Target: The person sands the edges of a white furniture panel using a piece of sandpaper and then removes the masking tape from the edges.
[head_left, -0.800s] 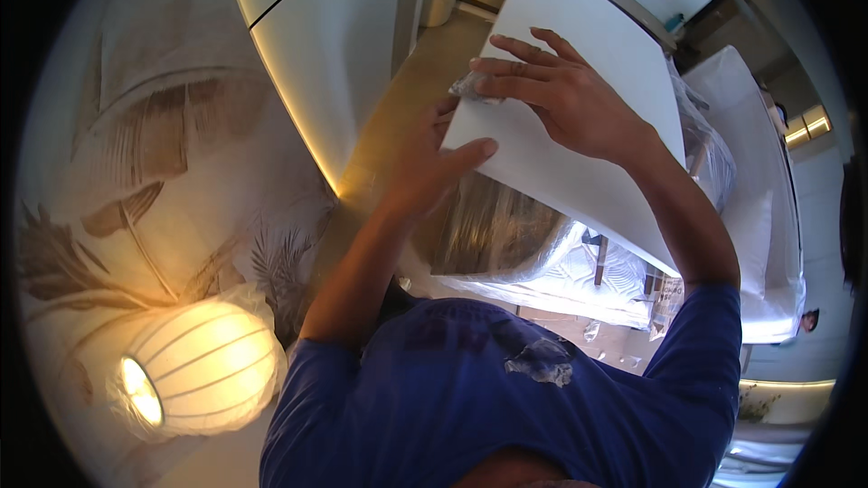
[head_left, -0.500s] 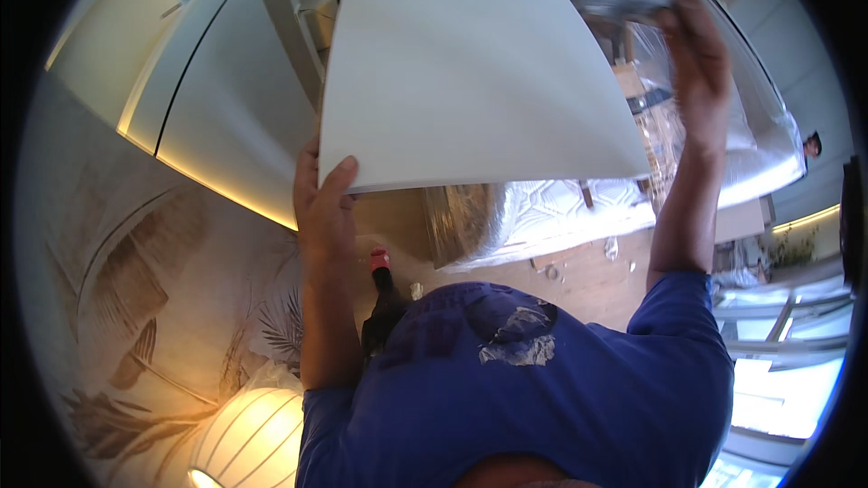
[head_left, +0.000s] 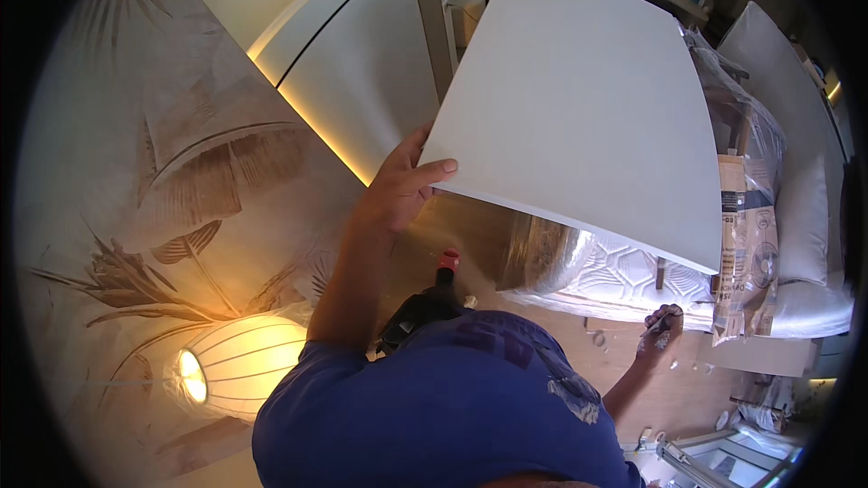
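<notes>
A large flat white panel (head_left: 579, 117) stretches away in front of me, slanting down to the right. My left hand (head_left: 398, 183) grips its near left corner, thumb on the top face and fingers beneath. Apart from the panel, below its near right corner, is my right hand (head_left: 661, 330). Its fingers are curled closed around something small and dark that I cannot make out. Under the panel's near edge shows a white quilted mattress (head_left: 624, 273), along with a roll-shaped bundle in clear film (head_left: 542, 253).
Flattened brown cardboard (head_left: 746, 262) and a pale cushion (head_left: 791, 126) lie to the right. A glowing ribbed lamp (head_left: 253, 357) stands at the lower left, by a leaf-patterned wall (head_left: 226, 172). A black object with a red end (head_left: 448, 260) is near my waist. Scraps litter the floor (head_left: 624, 389).
My right hand has dropped from beside the panel's far right side to below its near right corner. My view has turned; the panel now slants, still held in my left hand.
</notes>
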The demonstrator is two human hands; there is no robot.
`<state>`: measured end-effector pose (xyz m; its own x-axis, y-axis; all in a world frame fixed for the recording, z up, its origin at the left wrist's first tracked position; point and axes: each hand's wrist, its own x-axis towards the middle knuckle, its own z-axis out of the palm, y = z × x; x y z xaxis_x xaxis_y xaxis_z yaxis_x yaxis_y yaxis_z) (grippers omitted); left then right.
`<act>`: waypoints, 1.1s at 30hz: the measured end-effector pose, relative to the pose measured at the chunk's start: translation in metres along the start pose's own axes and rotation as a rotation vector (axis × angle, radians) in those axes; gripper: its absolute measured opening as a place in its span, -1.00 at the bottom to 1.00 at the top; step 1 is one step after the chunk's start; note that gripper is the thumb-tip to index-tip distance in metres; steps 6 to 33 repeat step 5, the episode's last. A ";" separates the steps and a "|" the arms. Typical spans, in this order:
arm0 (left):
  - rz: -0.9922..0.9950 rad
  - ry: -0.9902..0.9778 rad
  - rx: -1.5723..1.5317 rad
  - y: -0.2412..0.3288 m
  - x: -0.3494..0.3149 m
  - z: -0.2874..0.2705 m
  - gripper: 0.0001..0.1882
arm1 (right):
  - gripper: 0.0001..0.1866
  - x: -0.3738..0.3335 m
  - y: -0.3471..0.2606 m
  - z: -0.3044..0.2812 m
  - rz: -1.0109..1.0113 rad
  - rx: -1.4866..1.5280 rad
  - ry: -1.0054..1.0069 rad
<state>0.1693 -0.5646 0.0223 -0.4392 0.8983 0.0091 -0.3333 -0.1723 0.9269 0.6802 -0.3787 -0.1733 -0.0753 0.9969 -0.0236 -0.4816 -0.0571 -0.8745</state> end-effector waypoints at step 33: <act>-0.003 -0.044 0.062 0.008 0.007 0.001 0.00 | -0.80 0.001 -0.032 0.022 -0.126 -0.252 0.159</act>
